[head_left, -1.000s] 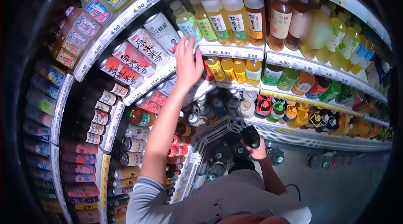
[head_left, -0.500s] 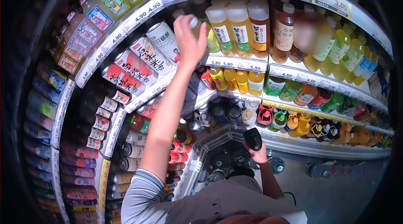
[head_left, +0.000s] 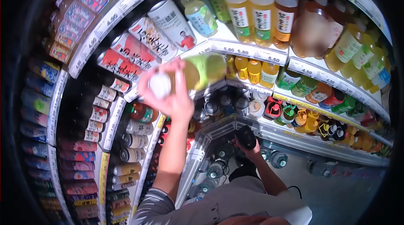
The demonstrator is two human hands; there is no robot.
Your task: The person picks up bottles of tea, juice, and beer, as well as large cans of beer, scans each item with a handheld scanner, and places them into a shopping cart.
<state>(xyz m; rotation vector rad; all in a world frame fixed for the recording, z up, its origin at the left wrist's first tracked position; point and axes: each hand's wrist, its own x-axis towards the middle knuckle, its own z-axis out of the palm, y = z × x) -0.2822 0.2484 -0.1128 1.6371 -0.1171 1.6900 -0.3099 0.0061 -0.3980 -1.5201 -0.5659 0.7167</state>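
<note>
My left hand [head_left: 176, 103] is closed round a drink bottle [head_left: 194, 73] near its white cap. The bottle is tilted, its cap toward me and its yellow-green body pointing away to the right, slightly blurred. It is in front of the upper shelf's edge, off the shelf. Lower down, my right hand [head_left: 253, 152] grips a black handheld device [head_left: 245, 137] that looks like a barcode scanner. Behind the held bottle, a bottle with a light-blue label [head_left: 201, 19] stands on the shelf beside large white cans [head_left: 171, 22].
Curved shelves of drinks surround me, with price strips [head_left: 252, 53] on their edges. White-capped tea bottles [head_left: 261, 16] stand at upper right. Red cans [head_left: 120, 65] are at left. Large water bottles [head_left: 278, 159] stand on the floor by the grille [head_left: 290, 137].
My left hand has drawn the bottle off the upper shelf, bringing it down and toward me. A light-blue-labelled bottle now shows there. My right hand, still on the device, has shifted slightly left.
</note>
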